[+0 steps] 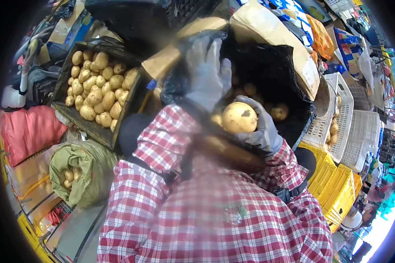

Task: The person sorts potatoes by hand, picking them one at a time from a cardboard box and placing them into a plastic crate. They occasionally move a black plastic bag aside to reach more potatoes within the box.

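My right hand (266, 131), in a grey glove, is closed around a large yellow potato (239, 117) with a dark patch on its skin. My left hand (207, 72), also gloved, has its fingers stretched out over the black-lined edge of a cardboard box (163, 65) and holds nothing. Below and beyond the held potato, more potatoes (278, 112) lie in the shadow of the box's black plastic lining (272, 61). How many lie there is hidden by my hands and the dark.
At left stands a wooden crate (62, 94) full of potatoes. Nearer are a green sack (94, 168) with a few potatoes inside and a pink sack (28, 129). On the right are white plastic baskets (347, 111) and yellow crates (333, 182).
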The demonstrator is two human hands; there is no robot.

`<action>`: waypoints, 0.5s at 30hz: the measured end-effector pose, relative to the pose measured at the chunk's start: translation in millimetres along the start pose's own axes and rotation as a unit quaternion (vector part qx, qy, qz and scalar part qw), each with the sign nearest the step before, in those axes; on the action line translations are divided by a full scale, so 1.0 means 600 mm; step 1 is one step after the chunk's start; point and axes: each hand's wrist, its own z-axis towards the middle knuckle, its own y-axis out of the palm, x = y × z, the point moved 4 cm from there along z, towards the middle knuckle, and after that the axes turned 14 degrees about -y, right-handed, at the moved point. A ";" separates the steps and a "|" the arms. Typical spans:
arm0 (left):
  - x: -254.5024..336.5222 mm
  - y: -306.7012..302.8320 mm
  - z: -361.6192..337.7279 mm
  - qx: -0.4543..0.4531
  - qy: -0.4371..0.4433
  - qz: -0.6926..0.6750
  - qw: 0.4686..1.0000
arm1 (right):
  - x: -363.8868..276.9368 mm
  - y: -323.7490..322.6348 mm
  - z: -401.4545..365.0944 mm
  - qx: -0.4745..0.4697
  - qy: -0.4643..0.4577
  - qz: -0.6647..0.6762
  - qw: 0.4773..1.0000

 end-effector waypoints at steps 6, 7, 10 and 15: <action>0.099 -0.053 -0.026 -0.176 0.188 -0.094 0.962 | 0.042 0.004 0.001 0.222 0.222 0.457 0.832; 0.084 -0.032 -0.058 -0.141 0.190 -0.069 0.969 | 0.023 0.004 0.003 0.119 0.132 0.219 0.959; 0.049 -0.014 -0.051 -0.152 0.131 0.077 0.977 | 0.013 -0.024 -0.003 -0.022 -0.073 -0.161 0.984; 0.006 0.001 -0.052 -0.283 -0.091 -0.077 0.952 | -0.003 -0.038 -0.013 0.036 -0.072 -0.083 0.993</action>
